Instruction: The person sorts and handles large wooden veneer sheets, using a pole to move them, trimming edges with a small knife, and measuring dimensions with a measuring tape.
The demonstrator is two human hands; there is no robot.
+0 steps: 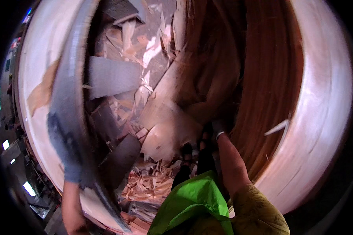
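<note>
My left hand, in a dark grey glove, rests along the top edge of the left stack of pale wood sheets. Its fingers look stretched out flat, though motion blurs them a little. Low between the stacks, my right hand reaches down into shadow beside a curled brown wood veneer sheet. Darkness hides the right fingers, so I cannot see whether they grip the sheet. A pale broken veneer piece lies near my feet.
On the right rises a tall stack of brown-edged sheets with a pale top. Veneer scraps litter the floor, along with grey boards. My shoes stand in the narrow gap. A splinter juts from the right stack.
</note>
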